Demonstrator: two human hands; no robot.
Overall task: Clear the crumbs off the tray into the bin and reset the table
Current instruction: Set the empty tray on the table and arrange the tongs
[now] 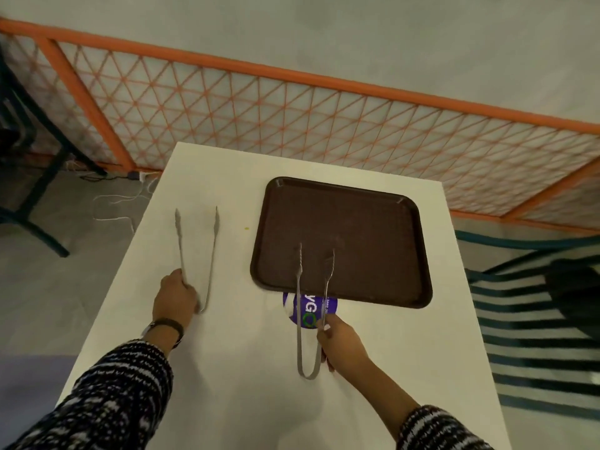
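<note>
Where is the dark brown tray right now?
Head view: the dark brown rectangular tray lies on the white table's right half, its near edge overlapping a round purple sticker, beneath the tips of metal tongs in the right hand.

Canteen, brown serving tray (341, 235), white table (227, 368), slatted chair (535, 336)

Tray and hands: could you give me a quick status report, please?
Left hand grips tongs over the table. Right hand grips second tongs, tips over the tray. Tray looks bare; yellow speck on table beside it.
</note>
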